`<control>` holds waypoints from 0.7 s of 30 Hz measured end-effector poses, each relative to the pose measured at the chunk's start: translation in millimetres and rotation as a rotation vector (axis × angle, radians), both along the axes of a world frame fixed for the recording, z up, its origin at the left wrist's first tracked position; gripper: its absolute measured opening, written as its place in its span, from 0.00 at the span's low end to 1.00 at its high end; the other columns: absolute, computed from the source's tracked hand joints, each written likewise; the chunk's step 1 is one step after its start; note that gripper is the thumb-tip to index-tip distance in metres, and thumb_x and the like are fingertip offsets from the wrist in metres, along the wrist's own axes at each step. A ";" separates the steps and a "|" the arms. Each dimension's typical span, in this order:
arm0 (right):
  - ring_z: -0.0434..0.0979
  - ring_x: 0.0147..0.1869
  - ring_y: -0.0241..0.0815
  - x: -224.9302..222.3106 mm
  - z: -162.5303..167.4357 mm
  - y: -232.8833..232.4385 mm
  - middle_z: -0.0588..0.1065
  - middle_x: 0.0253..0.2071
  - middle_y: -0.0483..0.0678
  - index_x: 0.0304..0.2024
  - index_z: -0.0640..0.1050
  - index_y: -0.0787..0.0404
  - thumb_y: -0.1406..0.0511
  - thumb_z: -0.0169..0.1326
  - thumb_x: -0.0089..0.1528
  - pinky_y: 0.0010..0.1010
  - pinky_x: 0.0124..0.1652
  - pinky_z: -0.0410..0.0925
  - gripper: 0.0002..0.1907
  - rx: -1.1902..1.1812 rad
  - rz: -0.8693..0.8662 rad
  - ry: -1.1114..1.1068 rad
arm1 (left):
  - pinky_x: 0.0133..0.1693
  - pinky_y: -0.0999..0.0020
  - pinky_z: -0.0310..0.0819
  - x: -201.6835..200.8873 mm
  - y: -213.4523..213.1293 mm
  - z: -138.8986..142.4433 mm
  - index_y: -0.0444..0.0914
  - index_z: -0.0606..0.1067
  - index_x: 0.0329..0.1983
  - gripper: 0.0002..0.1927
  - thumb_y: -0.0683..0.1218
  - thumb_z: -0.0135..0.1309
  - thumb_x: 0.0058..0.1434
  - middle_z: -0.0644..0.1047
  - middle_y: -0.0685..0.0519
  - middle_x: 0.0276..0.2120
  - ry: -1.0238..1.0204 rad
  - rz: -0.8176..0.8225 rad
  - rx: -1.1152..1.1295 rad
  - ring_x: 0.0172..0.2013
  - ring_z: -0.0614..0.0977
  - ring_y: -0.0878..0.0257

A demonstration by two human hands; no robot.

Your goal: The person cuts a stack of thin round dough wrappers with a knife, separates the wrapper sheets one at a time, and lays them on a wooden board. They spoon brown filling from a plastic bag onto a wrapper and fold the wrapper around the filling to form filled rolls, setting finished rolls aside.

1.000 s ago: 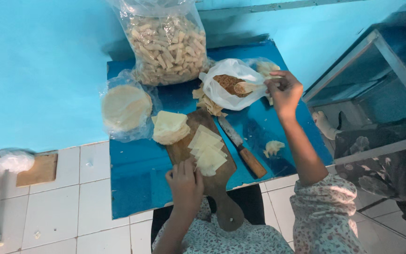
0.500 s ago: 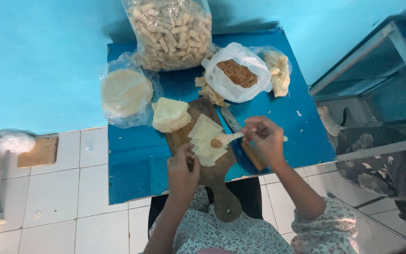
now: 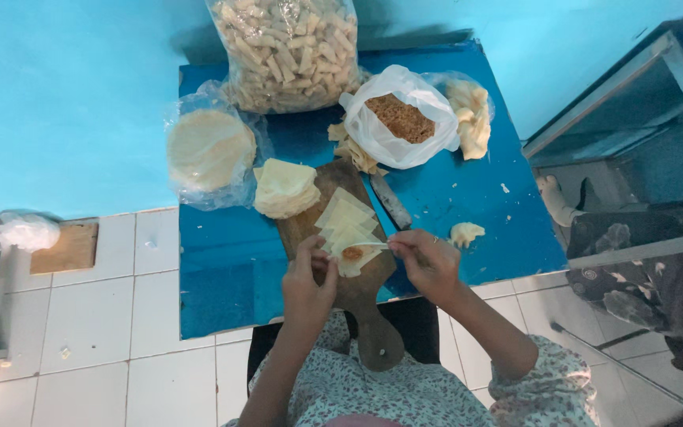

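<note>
On a wooden cutting board (image 3: 357,296) lie several pale square dough wrappers (image 3: 344,215). The nearest one carries a small dab of brown filling (image 3: 353,253). My left hand (image 3: 308,278) pinches that wrapper's left edge. My right hand (image 3: 430,261) grips a thin pale spoon (image 3: 375,245) whose tip rests at the filling. A white plastic bag of brown filling (image 3: 401,119) stands open at the back of the blue table (image 3: 223,269).
A large clear bag of rolled snacks (image 3: 290,47) stands at the back, with a bag of round wrappers (image 3: 211,150) to the left. Also here: a stack of cut wrappers (image 3: 284,188), a knife (image 3: 390,202), a folded piece (image 3: 466,233) and a metal-framed shelf (image 3: 634,79) at right.
My right hand came back from the filling bag to the board with the spoon and set filling on the nearest wrapper. My left hand stayed at the wrappers.
</note>
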State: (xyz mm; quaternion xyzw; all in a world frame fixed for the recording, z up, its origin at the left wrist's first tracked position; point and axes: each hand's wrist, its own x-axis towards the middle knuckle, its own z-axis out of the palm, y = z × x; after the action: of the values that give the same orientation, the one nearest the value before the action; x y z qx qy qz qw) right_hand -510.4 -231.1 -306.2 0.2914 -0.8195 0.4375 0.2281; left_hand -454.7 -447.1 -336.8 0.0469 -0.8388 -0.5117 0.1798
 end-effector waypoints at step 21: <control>0.85 0.40 0.45 0.0 4.4 -3.2 0.81 0.38 0.52 0.42 0.78 0.64 0.79 0.60 0.60 0.31 0.38 0.75 0.11 -0.017 0.053 0.093 | 0.39 0.61 0.80 -2.0 2.1 -3.7 0.37 0.72 0.53 0.18 0.38 0.60 0.60 0.81 0.48 0.37 0.118 -0.029 0.014 0.39 0.86 0.55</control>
State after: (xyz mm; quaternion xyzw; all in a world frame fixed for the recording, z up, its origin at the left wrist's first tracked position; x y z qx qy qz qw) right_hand -510.4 -234.4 -301.8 0.3308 -0.7962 0.4365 0.2569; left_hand -456.7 -445.0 -340.5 0.0060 -0.8237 -0.5220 0.2211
